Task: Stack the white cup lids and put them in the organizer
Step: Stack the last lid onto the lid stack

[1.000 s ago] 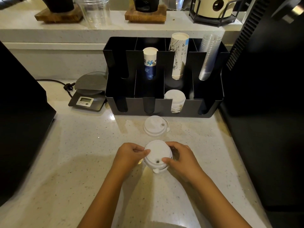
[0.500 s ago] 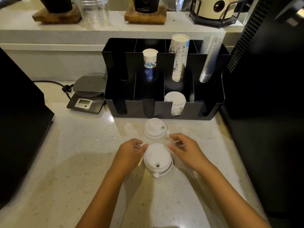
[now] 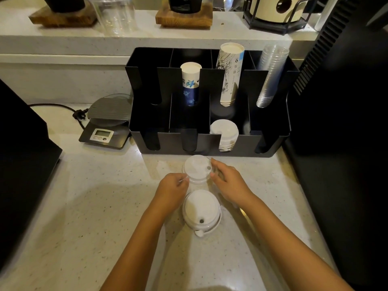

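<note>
Lids sit in two places on the worktop [image 3: 84, 217]: a near stack of lids [image 3: 201, 211] between the forearms, and a single far lid [image 3: 197, 169] just in front of the organizer [image 3: 273, 141]. A second ago both hands clasped the near stack; now they have let go of it and moved forward to the far lid. The left hand [image 3: 171, 189] has its fingertips at the lid's left rim, the right hand [image 3: 227, 181] its fingers at the right rim, each grip partly open and curled around the edge; whether they pinch it yet I cannot tell. More white lids [image 3: 224, 133] already stand in the organizer's front row, third slot from the left; the slots beside it look free. A scale [image 3: 105, 127] lies to the left, well apart, with bare worktop on both sides of the hands.
</note>
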